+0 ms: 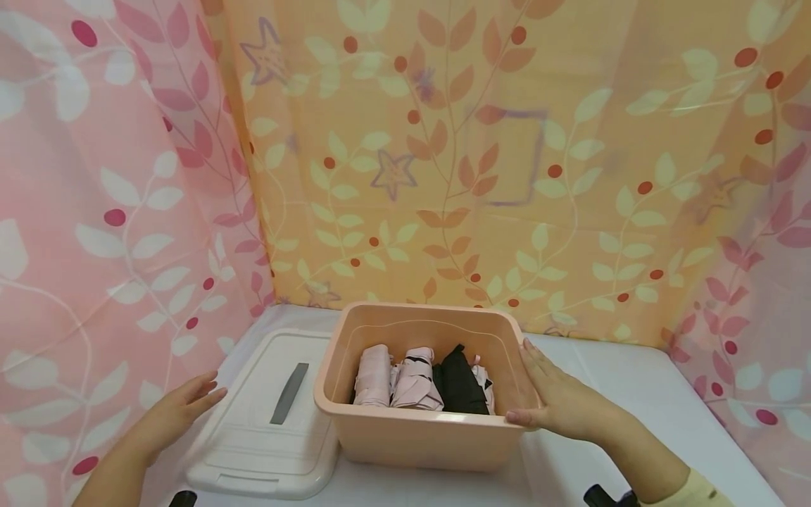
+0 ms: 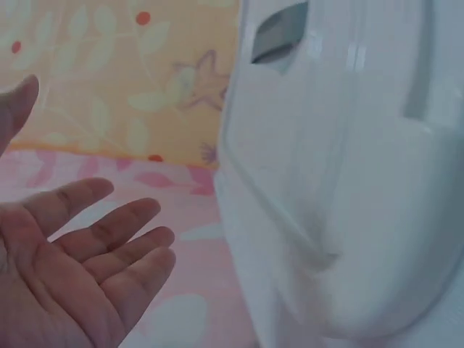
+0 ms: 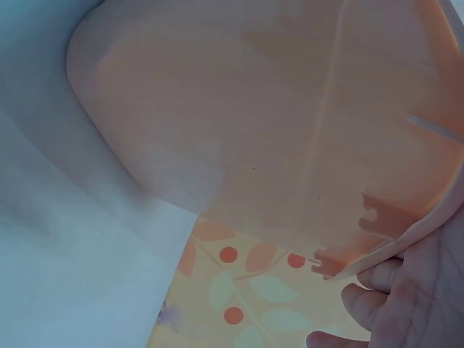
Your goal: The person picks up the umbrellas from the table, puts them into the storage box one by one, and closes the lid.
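A peach plastic storage box (image 1: 437, 440) stands on the white-covered table with its top uncovered. My right hand (image 1: 560, 401) holds its right rim, the thumb over the front corner and the fingers along the side. In the right wrist view, the fingers (image 3: 373, 286) lie at the box rim. Inside stand pale pink fabric bundles (image 1: 374, 377), one with a dark band, and a black bundle (image 1: 464, 380). My left hand (image 1: 180, 408) hovers empty left of the white lid (image 1: 253, 415), fingers spread loosely. In the left wrist view its palm (image 2: 58, 290) faces the camera.
The lid, with a grey handle (image 1: 289, 393), lies flat against the box's left side. A yellow-orange floral curtain (image 1: 443, 176) hangs behind the table (image 1: 589, 422). Pink floral curtains (image 1: 127, 211) flank it at both sides.
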`<action>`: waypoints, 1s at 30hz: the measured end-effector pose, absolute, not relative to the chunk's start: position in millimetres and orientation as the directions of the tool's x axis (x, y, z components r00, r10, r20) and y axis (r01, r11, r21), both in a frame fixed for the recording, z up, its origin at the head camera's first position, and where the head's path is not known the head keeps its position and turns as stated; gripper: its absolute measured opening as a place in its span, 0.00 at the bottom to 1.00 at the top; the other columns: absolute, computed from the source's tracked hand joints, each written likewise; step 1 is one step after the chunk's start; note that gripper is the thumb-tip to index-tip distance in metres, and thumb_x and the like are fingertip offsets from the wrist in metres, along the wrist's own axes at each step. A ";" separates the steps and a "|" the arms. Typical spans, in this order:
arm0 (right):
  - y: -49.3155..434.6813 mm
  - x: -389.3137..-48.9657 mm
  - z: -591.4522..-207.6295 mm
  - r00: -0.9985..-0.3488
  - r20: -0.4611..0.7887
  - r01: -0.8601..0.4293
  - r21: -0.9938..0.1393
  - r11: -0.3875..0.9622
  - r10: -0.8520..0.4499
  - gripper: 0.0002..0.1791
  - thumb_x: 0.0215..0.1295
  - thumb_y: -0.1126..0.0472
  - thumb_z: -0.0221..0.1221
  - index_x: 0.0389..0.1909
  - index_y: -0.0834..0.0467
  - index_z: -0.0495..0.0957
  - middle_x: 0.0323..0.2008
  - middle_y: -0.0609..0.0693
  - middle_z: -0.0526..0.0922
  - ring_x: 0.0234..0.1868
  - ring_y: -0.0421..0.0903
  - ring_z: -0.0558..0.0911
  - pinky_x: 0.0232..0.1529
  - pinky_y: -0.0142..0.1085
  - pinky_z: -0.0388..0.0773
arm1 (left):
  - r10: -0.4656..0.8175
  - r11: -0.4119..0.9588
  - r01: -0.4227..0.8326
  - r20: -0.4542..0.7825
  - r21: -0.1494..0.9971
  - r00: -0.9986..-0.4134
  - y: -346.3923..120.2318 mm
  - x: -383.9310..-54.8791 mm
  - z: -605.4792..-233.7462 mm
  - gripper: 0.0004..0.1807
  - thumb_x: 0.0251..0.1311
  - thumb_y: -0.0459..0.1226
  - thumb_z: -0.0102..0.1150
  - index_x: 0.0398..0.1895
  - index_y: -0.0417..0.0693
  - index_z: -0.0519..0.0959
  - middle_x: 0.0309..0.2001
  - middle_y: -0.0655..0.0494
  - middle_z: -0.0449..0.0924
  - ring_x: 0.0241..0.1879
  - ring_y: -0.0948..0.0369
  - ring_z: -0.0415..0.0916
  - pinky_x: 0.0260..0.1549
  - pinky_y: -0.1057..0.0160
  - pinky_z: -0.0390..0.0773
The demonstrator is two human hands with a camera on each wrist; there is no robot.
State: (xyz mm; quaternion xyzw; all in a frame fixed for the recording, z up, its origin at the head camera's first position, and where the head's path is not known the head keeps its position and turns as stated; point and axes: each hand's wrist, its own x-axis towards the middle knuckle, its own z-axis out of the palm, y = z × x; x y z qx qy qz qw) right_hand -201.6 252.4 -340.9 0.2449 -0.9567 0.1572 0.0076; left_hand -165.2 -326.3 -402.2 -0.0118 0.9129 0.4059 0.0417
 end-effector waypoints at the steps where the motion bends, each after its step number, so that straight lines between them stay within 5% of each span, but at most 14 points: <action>1: 252.4 -201.6 -340.8 -0.880 0.092 -0.471 -0.299 0.830 -0.466 0.62 0.47 0.26 0.53 0.70 0.65 0.42 0.71 0.59 0.41 0.69 0.59 0.48 0.61 0.58 0.54 | -0.003 0.666 -0.062 -0.081 0.743 -0.997 -328.5 -165.4 -405.7 0.40 0.65 0.54 0.43 0.69 0.35 0.49 0.63 0.29 0.55 0.62 0.35 0.52 0.50 0.35 0.60; 13: 252.1 -202.4 -340.1 -0.879 0.095 -0.471 -0.317 0.823 -0.467 0.62 0.47 0.27 0.54 0.70 0.65 0.41 0.71 0.60 0.41 0.69 0.60 0.48 0.61 0.58 0.54 | -0.073 0.613 -0.165 -0.153 0.773 -0.986 -345.8 -169.9 -433.1 0.40 0.64 0.52 0.46 0.67 0.31 0.51 0.62 0.27 0.57 0.61 0.35 0.51 0.54 0.37 0.55; 30: 253.1 -201.8 -341.9 -0.877 0.101 -0.473 -0.345 0.811 -0.469 0.62 0.48 0.28 0.55 0.70 0.65 0.40 0.71 0.60 0.39 0.69 0.59 0.47 0.61 0.58 0.53 | -0.093 0.614 -0.221 -0.208 0.758 -0.974 -353.0 -174.7 -448.1 0.41 0.65 0.53 0.44 0.65 0.27 0.52 0.62 0.24 0.53 0.58 0.37 0.61 0.51 0.46 0.69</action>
